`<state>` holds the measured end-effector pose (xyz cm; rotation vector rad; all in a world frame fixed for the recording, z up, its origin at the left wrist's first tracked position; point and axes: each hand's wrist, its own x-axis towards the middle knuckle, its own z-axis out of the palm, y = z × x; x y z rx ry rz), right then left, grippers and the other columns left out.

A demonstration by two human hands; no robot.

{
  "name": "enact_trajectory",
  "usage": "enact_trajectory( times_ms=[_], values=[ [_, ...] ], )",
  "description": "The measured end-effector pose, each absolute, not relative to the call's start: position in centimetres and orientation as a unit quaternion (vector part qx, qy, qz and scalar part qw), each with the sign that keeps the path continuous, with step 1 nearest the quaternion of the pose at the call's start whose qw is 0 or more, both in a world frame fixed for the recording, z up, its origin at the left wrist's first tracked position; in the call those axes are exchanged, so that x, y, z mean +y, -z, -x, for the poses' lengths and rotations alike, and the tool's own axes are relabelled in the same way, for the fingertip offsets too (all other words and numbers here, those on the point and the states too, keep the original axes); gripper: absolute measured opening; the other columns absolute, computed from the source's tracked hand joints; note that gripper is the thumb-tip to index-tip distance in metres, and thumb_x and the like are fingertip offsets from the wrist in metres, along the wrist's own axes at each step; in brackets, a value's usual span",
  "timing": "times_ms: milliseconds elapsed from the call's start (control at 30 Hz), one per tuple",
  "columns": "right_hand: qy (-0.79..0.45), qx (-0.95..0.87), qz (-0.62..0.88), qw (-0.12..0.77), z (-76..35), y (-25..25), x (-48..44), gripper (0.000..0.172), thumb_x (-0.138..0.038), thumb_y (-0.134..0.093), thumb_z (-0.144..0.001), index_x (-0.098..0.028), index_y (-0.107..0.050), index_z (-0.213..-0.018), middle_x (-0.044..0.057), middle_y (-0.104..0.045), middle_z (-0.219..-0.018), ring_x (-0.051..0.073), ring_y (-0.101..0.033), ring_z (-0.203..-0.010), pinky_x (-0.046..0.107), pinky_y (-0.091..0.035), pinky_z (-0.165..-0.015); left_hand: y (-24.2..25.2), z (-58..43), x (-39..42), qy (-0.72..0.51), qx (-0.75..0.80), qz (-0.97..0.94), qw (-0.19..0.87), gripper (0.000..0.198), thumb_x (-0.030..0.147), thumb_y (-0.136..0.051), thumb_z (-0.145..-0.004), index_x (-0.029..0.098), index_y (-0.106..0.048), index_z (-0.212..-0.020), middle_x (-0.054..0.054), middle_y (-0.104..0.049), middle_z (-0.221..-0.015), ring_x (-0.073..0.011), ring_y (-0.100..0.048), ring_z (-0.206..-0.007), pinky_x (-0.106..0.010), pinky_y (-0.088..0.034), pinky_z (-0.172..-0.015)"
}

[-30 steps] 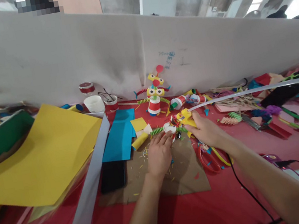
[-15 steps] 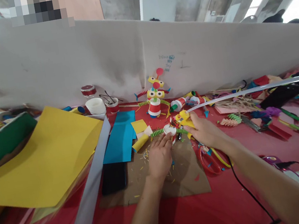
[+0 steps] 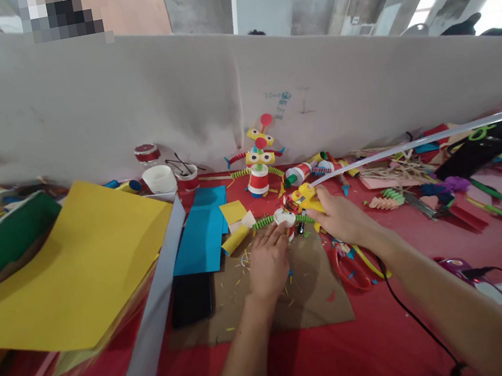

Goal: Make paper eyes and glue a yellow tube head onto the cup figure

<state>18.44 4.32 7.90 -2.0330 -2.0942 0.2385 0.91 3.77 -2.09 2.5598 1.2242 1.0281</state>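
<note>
My right hand [image 3: 345,220] is closed around a yellow glue gun [image 3: 306,198] that carries a long clear glue stick [image 3: 422,143] reaching off to the right. The gun's nose points at a small paper-cup figure [image 3: 284,216] with green coiled paper arms. My left hand [image 3: 268,263] lies beside that figure with its fingertips on the cup, holding it down on a brown cardboard sheet [image 3: 313,293].
A finished cup figure [image 3: 259,167] stands by the grey partition [image 3: 197,100]. Yellow card [image 3: 70,265], blue paper [image 3: 200,229], a black phone [image 3: 190,297], red scissors [image 3: 350,268], paper cups [image 3: 159,179] and scraps [image 3: 425,183] cover the red table [image 3: 340,360]. A black cord [image 3: 421,326] trails back.
The view shifted slightly. My right hand and the glue gun edged a little left toward the cup figure, and the glue stick tilted upward at its far end.
</note>
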Motion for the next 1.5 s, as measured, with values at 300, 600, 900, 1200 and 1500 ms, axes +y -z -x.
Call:
enact_trajectory(
  times_ms=[300,600,900,1200,1500],
  values=[
    [-0.128,-0.687,0.686,0.201,-19.3,-8.0,3.7,0.032,-0.034,-0.048,-0.083,-0.019,-0.045,-0.111,0.011,-0.066,-0.093,0.025,-0.062,-0.083,0.031,-0.041,-0.066,2.2,-0.7,3.9,-0.345,0.402,-0.846,0.06,0.029,0.006,-0.048,-0.081,0.018,-0.062,-0.103,-0.005,-0.057,-0.128,-0.0235,-0.048,-0.121,-0.043,-0.043,-0.098],
    [-0.359,-0.396,0.6,0.595,-24.1,-3.4,2.5,0.03,-0.039,-0.065,-0.068,-0.021,-0.045,-0.08,-0.007,-0.052,-0.065,0.006,-0.045,-0.042,0.02,-0.035,-0.041,1.3,-0.6,3.2,-0.504,0.429,-0.726,0.183,0.014,0.017,-0.055,-0.08,0.021,-0.069,-0.079,-0.006,-0.068,-0.104,-0.018,-0.063,-0.092,-0.035,-0.051,-0.082],
    [-0.436,-0.243,0.58,0.644,-26.6,0.2,1.8,0.033,-0.037,-0.07,-0.061,-0.021,-0.045,-0.074,-0.009,-0.048,-0.054,0.006,-0.046,-0.038,0.016,-0.033,-0.034,-3.7,-1.2,5.7,-0.509,0.507,-0.47,0.514,0.018,0.03,-0.069,-0.066,0.014,-0.066,-0.073,-0.003,-0.066,-0.066,-0.0115,-0.059,-0.063,-0.022,-0.043,-0.057],
    [-0.461,-0.263,0.523,0.667,-25.3,-0.3,1.5,0.029,-0.034,-0.07,-0.066,-0.022,-0.047,-0.079,-0.009,-0.048,-0.046,0.007,-0.045,-0.037,0.016,-0.036,-0.035,-2.4,-3.1,10.5,-0.407,0.59,-0.587,0.377,0.008,0.023,-0.065,-0.064,0.016,-0.066,-0.067,-0.004,-0.065,-0.064,-0.0134,-0.058,-0.061,-0.025,-0.042,-0.057],
    [-0.499,-0.26,0.511,0.651,-24.9,-0.5,1.4,0.023,-0.035,-0.065,-0.072,-0.024,-0.048,-0.081,-0.008,-0.049,-0.042,0.009,-0.04,-0.031,0.018,-0.033,-0.026,-2.4,-4.7,11.1,-0.343,0.651,-0.601,0.312,0.009,0.026,-0.065,-0.063,0.018,-0.069,-0.062,-0.005,-0.066,-0.067,-0.0178,-0.058,-0.069,-0.03,-0.045,-0.067]
  ],
)
